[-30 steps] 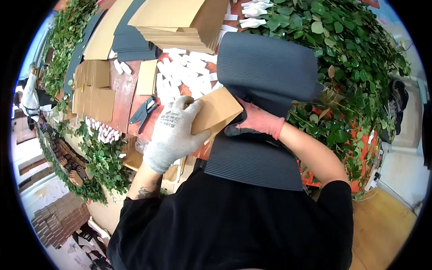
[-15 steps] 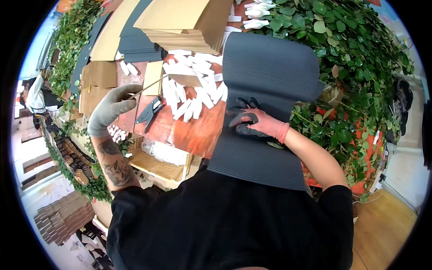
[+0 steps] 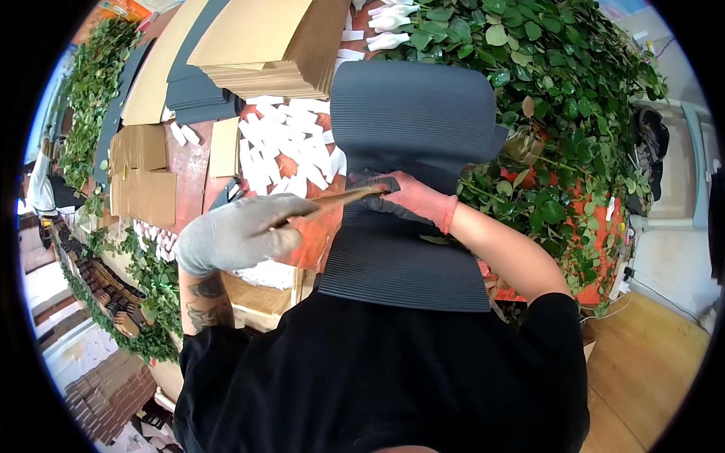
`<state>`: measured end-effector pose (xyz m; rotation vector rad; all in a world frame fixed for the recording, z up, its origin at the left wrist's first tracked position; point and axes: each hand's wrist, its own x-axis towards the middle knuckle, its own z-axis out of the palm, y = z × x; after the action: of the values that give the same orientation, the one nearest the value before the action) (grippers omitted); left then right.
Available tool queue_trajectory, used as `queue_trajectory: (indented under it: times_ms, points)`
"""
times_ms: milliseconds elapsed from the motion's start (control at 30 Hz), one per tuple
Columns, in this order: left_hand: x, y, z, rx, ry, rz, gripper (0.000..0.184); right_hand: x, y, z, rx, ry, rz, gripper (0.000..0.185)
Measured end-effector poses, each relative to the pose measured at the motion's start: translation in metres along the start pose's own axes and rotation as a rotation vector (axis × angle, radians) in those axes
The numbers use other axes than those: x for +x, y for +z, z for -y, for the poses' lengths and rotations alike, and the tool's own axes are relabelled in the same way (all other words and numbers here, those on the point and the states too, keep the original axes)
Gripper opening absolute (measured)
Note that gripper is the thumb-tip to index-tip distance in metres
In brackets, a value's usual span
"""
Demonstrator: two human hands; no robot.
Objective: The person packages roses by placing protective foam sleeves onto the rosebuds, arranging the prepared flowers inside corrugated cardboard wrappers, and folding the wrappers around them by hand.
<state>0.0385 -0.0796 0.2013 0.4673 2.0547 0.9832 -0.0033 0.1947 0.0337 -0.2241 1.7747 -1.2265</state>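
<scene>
My left hand (image 3: 245, 234), in a grey glove, is closed on a thin brown cardboard piece (image 3: 332, 202), seen nearly edge-on. The far end of the cardboard reaches my right hand (image 3: 411, 198), in a pink glove with dark fingers. Those fingers are curled and appear to pinch that end. Beneath my right hand lies a black ribbed sheet (image 3: 415, 106), bent across its middle and stretching towards my body. A dark plier stapler (image 3: 225, 195) is partly hidden behind my left hand. Many white sleeve-like pieces (image 3: 283, 143) are heaped beyond the hands.
Stacked brown cardboard sheets (image 3: 249, 38) and black sheets (image 3: 198, 98) stand at the back left. Folded cardboard (image 3: 143, 177) sits at the left. Leafy stems (image 3: 559, 90) crowd the right side, near white-wrapped flower heads (image 3: 391, 23). A wooden tray (image 3: 260, 298) is below the table edge.
My left hand has swung right and towards me, bringing the cardboard piece from over the white pieces to my right hand. My right hand's fingers now meet its end.
</scene>
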Motion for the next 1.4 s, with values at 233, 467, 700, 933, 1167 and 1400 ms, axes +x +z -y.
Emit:
queue_trajectory:
  times_ms: [233,467,700,933,1167,1400]
  points:
    - [-0.073,-0.065,0.111,0.472,-0.420,-0.740,0.062,-0.022,-0.009,0.001,-0.086,-0.132,0.086,0.045]
    - [0.104,0.001,0.079,-0.052,0.276,-0.722,0.064,0.030,0.000,-0.107,-0.209,-0.331,0.010,0.044]
    - [0.173,0.005,0.026,0.185,0.521,-0.804,0.065,-0.019,0.000,-0.043,-0.310,-0.247,0.042,0.040]
    - [0.169,0.021,0.045,-0.299,0.402,-1.146,0.047,0.011,0.000,-0.090,0.068,-0.459,0.052,0.038]
    - [0.081,0.059,0.050,0.236,0.225,-0.501,0.045,-0.015,0.008,-0.040,0.435,-0.257,-0.024,0.041]
    - [0.073,0.046,0.052,0.213,0.420,-0.410,0.025,-0.029,0.007,-0.035,0.223,-0.305,-0.160,0.056]
